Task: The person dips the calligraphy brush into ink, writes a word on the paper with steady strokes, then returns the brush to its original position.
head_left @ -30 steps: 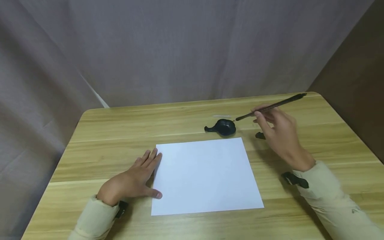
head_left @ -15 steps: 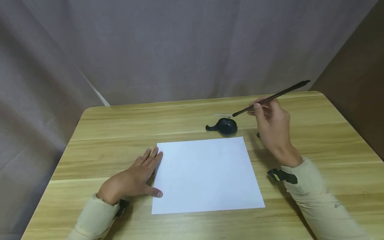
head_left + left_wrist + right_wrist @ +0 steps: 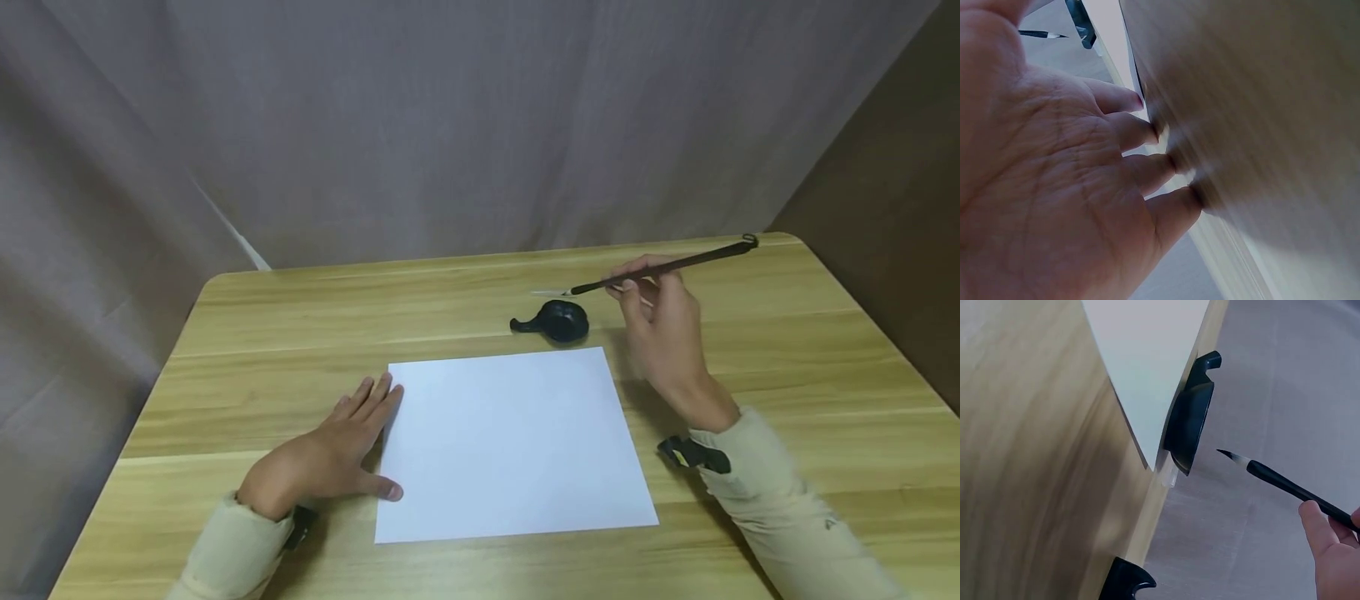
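Note:
My right hand [image 3: 667, 342] pinches a dark-handled writing brush [image 3: 667, 267] between thumb and fingers. The brush slants, its handle end up to the right. Its tip [image 3: 1233, 455] is dark at the point and pale toward the handle, held in the air apart from a black ink dish [image 3: 564, 322] with a short curved handle. On the wooden table in front of that dish lies a blank white sheet of paper [image 3: 510, 450]. My left hand [image 3: 330, 458] rests on the paper's left edge, fingers straight and thumb spread; its fingertips touch the table in the left wrist view.
Behind the dish lies a thin clear strip [image 3: 547, 292]. A small black curved object [image 3: 1124, 579] sits on the table in the right wrist view, hidden by my right hand from the head. A grey curtain [image 3: 450, 125] hangs behind the table [image 3: 262, 383].
My right hand has moved left with the brush, bringing its tip from the dish's right side to above and behind the dish. The left hand and the paper stay in place.

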`<state>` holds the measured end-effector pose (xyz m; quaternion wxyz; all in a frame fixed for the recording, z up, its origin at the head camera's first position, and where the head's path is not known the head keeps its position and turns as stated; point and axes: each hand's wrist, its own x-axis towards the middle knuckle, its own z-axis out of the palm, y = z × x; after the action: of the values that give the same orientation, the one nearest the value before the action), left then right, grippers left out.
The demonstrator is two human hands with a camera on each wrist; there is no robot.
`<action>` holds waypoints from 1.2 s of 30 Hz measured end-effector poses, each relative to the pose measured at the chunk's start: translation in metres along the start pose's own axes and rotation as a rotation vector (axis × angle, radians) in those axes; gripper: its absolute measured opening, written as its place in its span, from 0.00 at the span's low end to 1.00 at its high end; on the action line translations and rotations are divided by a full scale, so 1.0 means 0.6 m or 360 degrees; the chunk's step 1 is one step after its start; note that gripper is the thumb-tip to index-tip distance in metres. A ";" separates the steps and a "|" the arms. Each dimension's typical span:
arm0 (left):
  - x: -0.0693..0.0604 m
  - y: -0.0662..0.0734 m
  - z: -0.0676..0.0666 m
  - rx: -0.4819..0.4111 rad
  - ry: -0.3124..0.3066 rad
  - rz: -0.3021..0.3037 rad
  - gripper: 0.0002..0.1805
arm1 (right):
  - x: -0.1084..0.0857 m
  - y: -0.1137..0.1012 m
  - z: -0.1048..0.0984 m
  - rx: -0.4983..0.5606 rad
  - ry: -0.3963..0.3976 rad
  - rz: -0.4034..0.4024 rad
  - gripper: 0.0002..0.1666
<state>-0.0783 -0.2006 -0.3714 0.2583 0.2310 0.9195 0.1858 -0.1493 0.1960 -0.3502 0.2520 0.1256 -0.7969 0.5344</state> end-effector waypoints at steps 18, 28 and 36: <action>0.003 -0.003 -0.002 0.0009 0.0050 0.0024 0.74 | -0.001 0.006 0.004 -0.0192 -0.0068 -0.0161 0.11; 0.000 0.003 0.005 -0.0026 0.0065 -0.0010 0.75 | -0.002 0.014 0.004 -0.0232 -0.0136 -0.0155 0.11; -0.006 0.007 0.004 -0.0015 0.0072 -0.0026 0.75 | 0.003 0.008 -0.003 -0.0239 -0.0114 -0.0136 0.11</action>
<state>-0.0729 -0.1985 -0.3699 0.2399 0.2179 0.9261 0.1931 -0.1528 0.1997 -0.3523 0.2546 0.1595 -0.8372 0.4570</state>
